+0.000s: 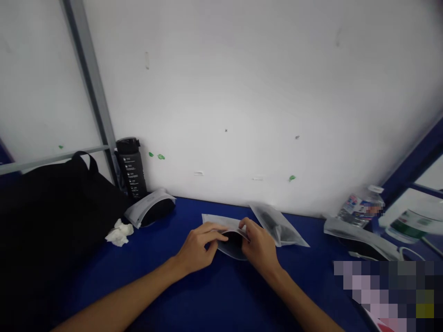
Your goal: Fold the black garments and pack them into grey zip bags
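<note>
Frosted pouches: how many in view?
4 pouches: one between left hand and right hand; one just beyond the right hand; one beside the black bottle; one far right, by a clear bottle. More may be hidden.

The near middle of the blue desk [207,299] lies open. On the left, the black bag [62,212] and crumpled tissue [119,232] block the way; behind, the white wall [221,101] closes off reach, and plastic bottles [363,205] crowd the right.
</note>
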`<control>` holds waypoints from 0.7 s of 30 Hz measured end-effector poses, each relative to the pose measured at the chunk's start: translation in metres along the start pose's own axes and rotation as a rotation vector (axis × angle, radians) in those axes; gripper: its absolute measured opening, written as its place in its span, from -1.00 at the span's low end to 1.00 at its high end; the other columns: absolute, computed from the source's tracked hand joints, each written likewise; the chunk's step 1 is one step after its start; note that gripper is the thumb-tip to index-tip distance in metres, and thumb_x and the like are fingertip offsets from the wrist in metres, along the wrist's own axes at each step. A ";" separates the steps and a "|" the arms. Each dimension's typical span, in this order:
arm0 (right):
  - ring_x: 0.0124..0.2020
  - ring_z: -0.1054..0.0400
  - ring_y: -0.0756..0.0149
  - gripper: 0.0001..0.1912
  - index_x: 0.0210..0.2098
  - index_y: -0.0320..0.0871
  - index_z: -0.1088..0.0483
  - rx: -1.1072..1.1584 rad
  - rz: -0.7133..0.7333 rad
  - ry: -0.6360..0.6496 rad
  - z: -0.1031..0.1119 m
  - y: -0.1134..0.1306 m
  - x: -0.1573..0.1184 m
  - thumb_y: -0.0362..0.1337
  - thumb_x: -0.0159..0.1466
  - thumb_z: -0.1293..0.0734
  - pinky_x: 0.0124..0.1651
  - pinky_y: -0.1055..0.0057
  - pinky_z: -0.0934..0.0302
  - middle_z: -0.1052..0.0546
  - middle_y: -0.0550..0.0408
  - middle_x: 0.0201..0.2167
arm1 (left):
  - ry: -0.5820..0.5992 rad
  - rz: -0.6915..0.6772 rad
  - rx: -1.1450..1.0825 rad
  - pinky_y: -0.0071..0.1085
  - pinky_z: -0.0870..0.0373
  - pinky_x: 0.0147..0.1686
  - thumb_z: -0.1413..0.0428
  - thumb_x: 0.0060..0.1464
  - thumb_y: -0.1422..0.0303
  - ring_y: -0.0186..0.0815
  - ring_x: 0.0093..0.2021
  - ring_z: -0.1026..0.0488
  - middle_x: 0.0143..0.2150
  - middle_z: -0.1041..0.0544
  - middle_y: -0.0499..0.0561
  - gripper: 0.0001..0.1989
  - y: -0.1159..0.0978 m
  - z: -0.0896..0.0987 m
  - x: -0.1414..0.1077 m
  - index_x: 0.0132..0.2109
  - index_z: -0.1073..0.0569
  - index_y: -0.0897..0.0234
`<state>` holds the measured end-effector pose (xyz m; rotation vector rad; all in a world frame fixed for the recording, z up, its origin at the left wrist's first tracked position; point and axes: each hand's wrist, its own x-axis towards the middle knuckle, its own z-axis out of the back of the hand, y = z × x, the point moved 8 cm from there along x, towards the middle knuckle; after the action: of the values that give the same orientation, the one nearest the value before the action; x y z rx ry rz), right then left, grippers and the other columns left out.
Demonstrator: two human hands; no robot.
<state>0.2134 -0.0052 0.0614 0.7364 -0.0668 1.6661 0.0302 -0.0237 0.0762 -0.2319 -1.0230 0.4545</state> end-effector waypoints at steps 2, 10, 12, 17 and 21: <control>-0.48 -0.25 0.33 -0.68 -0.18 -0.08 -0.38 -0.008 -0.039 -0.023 0.004 -0.005 0.001 -0.53 0.13 -0.23 -0.39 0.43 0.16 -0.38 0.23 -0.50 | -0.001 -0.003 -0.015 -0.26 -0.58 0.12 -0.09 0.24 0.61 -0.24 0.10 -0.61 0.12 -0.64 0.07 -0.66 -0.001 0.002 0.002 0.02 -0.62 0.18; -0.50 -0.25 0.33 -0.68 -0.19 -0.07 -0.41 0.011 -0.069 -0.050 0.006 -0.013 0.002 -0.51 0.11 -0.23 -0.39 0.44 0.14 -0.35 0.25 -0.54 | 0.083 0.028 -0.084 -0.19 -0.55 0.20 -0.10 0.27 0.57 -0.21 0.16 -0.58 0.13 -0.63 0.12 -0.60 0.003 -0.004 0.003 0.19 -0.52 0.19; -0.50 -0.26 0.32 -0.67 -0.18 -0.08 -0.40 0.027 -0.040 -0.051 0.005 -0.012 0.002 -0.51 0.11 -0.22 -0.39 0.44 0.11 -0.34 0.26 -0.55 | 0.119 0.058 -0.086 -0.18 -0.53 0.23 -0.13 0.26 0.56 -0.20 0.17 -0.56 0.16 -0.61 0.11 -0.54 0.008 -0.007 0.002 0.25 -0.49 0.16; -0.46 -0.31 0.31 -0.63 -0.10 -0.08 -0.44 0.087 -0.012 -0.047 0.004 -0.007 0.002 -0.46 0.11 -0.25 -0.38 0.44 0.00 -0.36 0.24 -0.49 | 0.114 0.110 -0.074 -0.25 -0.55 0.16 -0.11 0.32 0.53 -0.25 0.06 -0.60 0.05 -0.65 0.07 -0.63 0.014 -0.006 0.002 0.21 -0.53 0.17; -0.38 -0.37 0.29 -0.56 0.02 -0.06 -0.48 0.138 0.061 -0.025 0.004 0.003 0.002 -0.40 0.15 -0.28 -0.32 0.42 -0.14 -0.44 0.17 -0.33 | 0.116 0.098 -0.053 -0.32 -0.53 0.07 -0.12 0.37 0.48 -0.26 -0.02 -0.60 -0.06 -0.68 0.03 -0.78 0.012 -0.006 0.004 0.06 -0.59 0.20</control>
<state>0.2129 -0.0063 0.0666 0.8666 0.0085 1.7323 0.0336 -0.0106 0.0715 -0.3529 -0.9132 0.4977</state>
